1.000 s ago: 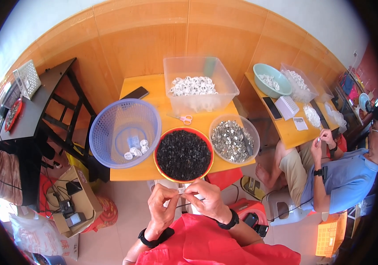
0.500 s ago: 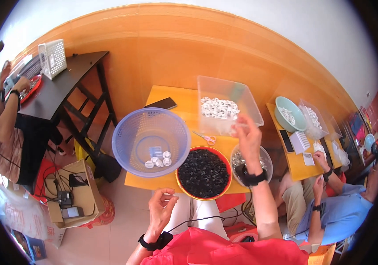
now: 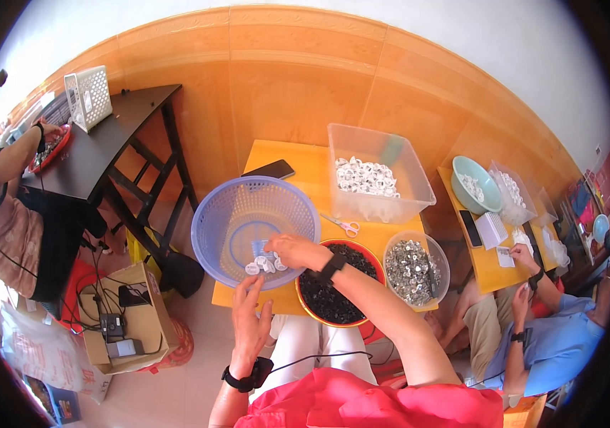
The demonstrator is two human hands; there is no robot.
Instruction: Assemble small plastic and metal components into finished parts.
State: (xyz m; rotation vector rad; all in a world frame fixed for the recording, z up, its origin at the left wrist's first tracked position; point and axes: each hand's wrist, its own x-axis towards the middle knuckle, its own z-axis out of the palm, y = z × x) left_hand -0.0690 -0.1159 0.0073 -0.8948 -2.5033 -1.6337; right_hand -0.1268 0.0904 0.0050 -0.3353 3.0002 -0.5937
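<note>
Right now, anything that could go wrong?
The right forearm crosses the red bowl: a low pull-back might scatter black pieces.
The bowl's near rim seems to overhang the table; a bump could tip it.
Scissors lie loose near the basket; the right hand might catch them.

Dark phone [image 3: 269, 170] & pink-handled scissors [image 3: 350, 229] on yellow bench [image 3: 310, 165]. Wood-panelled wall [image 3: 305, 93] behind. L side: person in brownish top [image 3: 5, 221] at black table [image 3: 102, 146] w/ perforated white basket [image 3: 91, 98] + red tray [image 3: 67, 145]; lower down, open cardboard box [image 3: 151, 303] w/ black gadget [image 3: 112, 326], white plastic bag [image 3: 41, 349] beside it. R side: person in blue shirt [image 3: 544, 339] nr 2nd yellow table [image 3: 485, 269] w/ turquoise basin [image 3: 492, 189], another phone [image 3: 470, 228].
</note>
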